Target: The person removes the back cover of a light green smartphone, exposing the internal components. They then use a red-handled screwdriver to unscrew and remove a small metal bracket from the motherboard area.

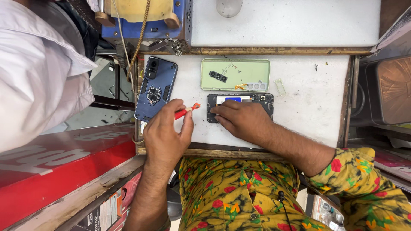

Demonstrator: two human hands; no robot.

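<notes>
Your left hand [165, 137] pinches a red-handled screwdriver [185, 111], tip aimed right at the opened phone [239, 102]. Your right hand [242, 119] lies flat on that phone, fingers pressing its left end, holding nothing. Phone sits just right of the tip, long axis left-right across the white bench [312, 98]. Right hand nearer. Green back cover [235, 75] lies just beyond; blue cased phone [155, 87] to the left.

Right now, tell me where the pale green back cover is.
In the head view, the pale green back cover lies inside-up on the white worktop, just beyond the opened phone under the right hand, right of the blue-cased phone.
</notes>
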